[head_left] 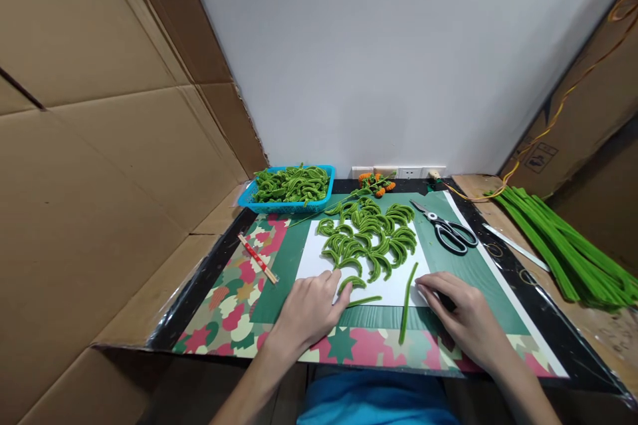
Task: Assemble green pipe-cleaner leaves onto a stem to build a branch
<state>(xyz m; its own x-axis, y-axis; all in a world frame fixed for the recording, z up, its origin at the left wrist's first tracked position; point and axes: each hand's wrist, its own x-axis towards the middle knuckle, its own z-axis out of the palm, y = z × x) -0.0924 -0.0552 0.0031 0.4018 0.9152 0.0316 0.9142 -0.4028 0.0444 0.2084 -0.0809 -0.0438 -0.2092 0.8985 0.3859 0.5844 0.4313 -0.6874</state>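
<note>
Many curved green fuzzy pieces (369, 236) lie in clusters on a white sheet (309, 259). My left hand (312, 305) rests at the sheet's lower left, thumb and fingers closed around the end of a small curved green bundle (352, 282). Below that bundle lies a short straight green stem (366, 301). A longer, slightly bent green stem (407, 302) lies to the left of my right hand (456, 309). The fingers of my right hand are pinched together at the sheet's right edge; anything between the fingertips is too small to make out.
A blue basket (244, 199) of green pieces stands at the back left, orange flowers (377, 182) at the back. Black-handled scissors (446, 229) lie right, chopsticks (258, 258) left. Long green stems (563, 246) lie far right. Cardboard (124, 166) rises at left.
</note>
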